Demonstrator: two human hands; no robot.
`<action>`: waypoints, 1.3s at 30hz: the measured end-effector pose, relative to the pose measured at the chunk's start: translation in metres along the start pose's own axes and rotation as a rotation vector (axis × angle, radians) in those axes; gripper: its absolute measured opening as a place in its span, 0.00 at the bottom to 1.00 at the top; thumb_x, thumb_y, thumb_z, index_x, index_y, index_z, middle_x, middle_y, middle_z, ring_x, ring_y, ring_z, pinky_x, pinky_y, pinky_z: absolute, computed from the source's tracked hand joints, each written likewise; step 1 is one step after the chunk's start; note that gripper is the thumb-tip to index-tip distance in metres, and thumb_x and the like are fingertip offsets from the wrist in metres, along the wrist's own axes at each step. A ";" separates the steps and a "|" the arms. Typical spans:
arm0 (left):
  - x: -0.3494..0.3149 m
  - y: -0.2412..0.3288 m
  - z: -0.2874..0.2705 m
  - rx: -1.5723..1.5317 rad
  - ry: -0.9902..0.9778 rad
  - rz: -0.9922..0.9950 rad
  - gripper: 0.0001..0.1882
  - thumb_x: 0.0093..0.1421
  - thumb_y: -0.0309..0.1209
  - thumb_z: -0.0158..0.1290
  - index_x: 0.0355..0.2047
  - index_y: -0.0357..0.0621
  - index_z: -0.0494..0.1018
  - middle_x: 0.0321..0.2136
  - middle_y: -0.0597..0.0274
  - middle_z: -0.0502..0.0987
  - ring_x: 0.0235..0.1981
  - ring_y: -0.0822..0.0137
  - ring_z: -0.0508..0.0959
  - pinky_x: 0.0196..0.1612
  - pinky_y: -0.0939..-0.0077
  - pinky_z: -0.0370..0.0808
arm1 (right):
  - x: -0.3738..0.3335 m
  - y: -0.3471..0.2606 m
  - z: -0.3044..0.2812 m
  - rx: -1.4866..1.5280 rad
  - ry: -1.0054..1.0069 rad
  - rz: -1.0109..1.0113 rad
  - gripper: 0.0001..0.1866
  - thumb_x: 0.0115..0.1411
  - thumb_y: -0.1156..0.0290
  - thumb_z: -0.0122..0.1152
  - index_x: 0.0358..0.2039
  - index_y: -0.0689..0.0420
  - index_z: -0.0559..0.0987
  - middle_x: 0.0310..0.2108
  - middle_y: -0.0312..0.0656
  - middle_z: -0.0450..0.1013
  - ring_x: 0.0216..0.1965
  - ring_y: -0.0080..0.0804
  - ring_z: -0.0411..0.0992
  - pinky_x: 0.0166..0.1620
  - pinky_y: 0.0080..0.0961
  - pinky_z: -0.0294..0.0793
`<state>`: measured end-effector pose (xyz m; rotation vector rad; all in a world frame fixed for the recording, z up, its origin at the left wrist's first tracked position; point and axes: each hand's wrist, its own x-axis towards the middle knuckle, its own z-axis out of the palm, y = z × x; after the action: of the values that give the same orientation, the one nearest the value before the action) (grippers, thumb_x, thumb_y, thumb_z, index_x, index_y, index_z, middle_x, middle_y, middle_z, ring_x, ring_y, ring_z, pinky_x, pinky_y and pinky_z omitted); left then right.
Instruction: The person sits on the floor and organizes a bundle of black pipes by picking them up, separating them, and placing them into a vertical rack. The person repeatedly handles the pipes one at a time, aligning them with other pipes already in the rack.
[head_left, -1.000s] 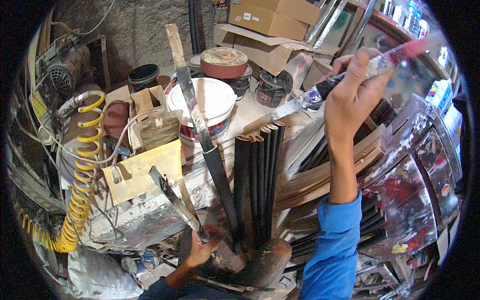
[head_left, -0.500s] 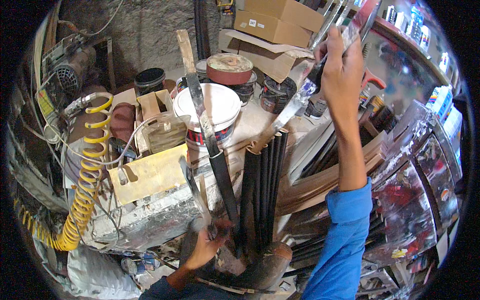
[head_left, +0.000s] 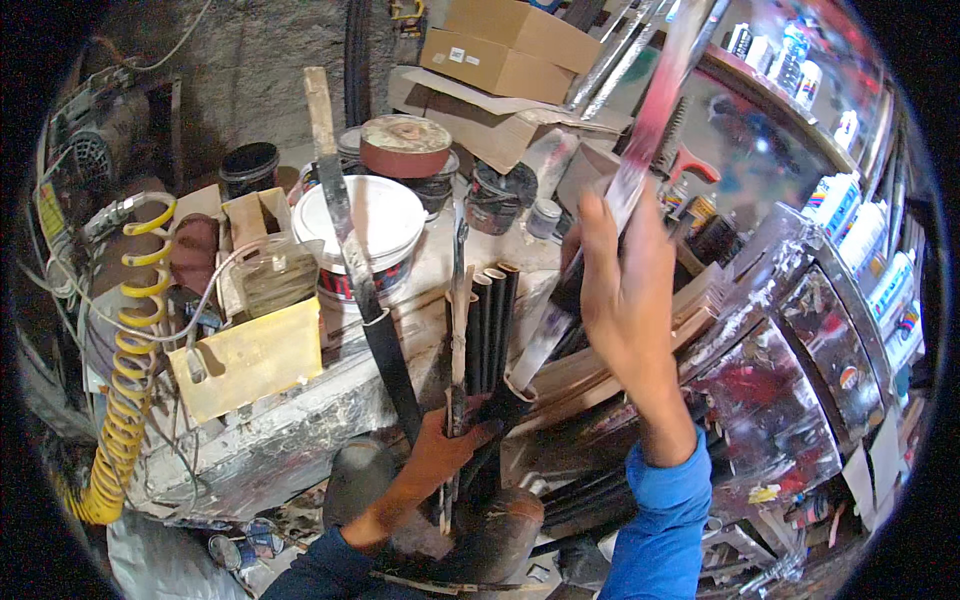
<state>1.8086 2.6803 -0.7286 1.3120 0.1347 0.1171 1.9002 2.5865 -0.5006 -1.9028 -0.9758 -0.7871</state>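
My right hand (head_left: pixel 630 280), slightly blurred, is closed around a long flat bar smeared with white and red paint (head_left: pixel 655 125). The bar slants down to the left, its lower end in the open mouth of a black tube (head_left: pixel 508 402). My left hand (head_left: pixel 432 462) is closed on a thin, worn stick (head_left: pixel 459 345) standing nearly upright, close to that tube; whether it grips the tube too is hidden. Left of this, another paint-stained stick (head_left: pixel 345 215) leans out of a second black tube (head_left: pixel 392 365). Several more black tubes (head_left: pixel 492 325) stand behind my left hand.
A paint-crusted bench (head_left: pixel 240 455) carries a white-lidded bucket (head_left: pixel 375 215), dark tubs (head_left: pixel 500 195) and a cardboard box (head_left: pixel 505 50). A coiled yellow hose (head_left: pixel 140 350) hangs at left. Paint-splashed curved panels (head_left: pixel 770 400) and boards stand at right.
My right hand has come down and left with the bar. The tube around its lower end now tilts right. The stick in my left hand has swung more upright. The view has shifted right.
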 end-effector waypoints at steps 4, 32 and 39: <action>0.009 0.000 0.008 0.102 -0.047 -0.061 0.17 0.59 0.26 0.59 0.49 0.39 0.76 0.38 0.65 0.81 0.38 0.75 0.77 0.45 0.78 0.73 | -0.007 0.009 -0.027 0.349 0.138 0.155 0.28 0.71 0.47 0.34 0.52 0.58 0.71 0.30 0.40 0.73 0.26 0.23 0.69 0.27 0.19 0.65; 0.010 0.008 0.012 -0.012 -0.164 0.035 0.17 0.56 0.23 0.61 0.47 0.35 0.75 0.37 0.64 0.81 0.38 0.75 0.77 0.44 0.77 0.74 | -0.083 0.020 -0.039 0.100 -0.165 0.292 0.09 0.61 0.70 0.63 0.37 0.63 0.78 0.25 0.35 0.72 0.28 0.17 0.65 0.33 0.20 0.67; 0.004 0.012 0.008 -0.016 0.082 0.198 0.13 0.59 0.24 0.58 0.45 0.35 0.75 0.38 0.61 0.81 0.40 0.75 0.77 0.47 0.78 0.73 | -0.099 0.055 0.014 0.248 -0.226 0.224 0.13 0.69 0.63 0.51 0.38 0.62 0.75 0.33 0.38 0.77 0.35 0.23 0.70 0.43 0.24 0.70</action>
<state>1.8141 2.6759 -0.7155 1.3030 0.0727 0.3402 1.8995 2.5478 -0.6077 -1.8674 -0.9261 -0.3102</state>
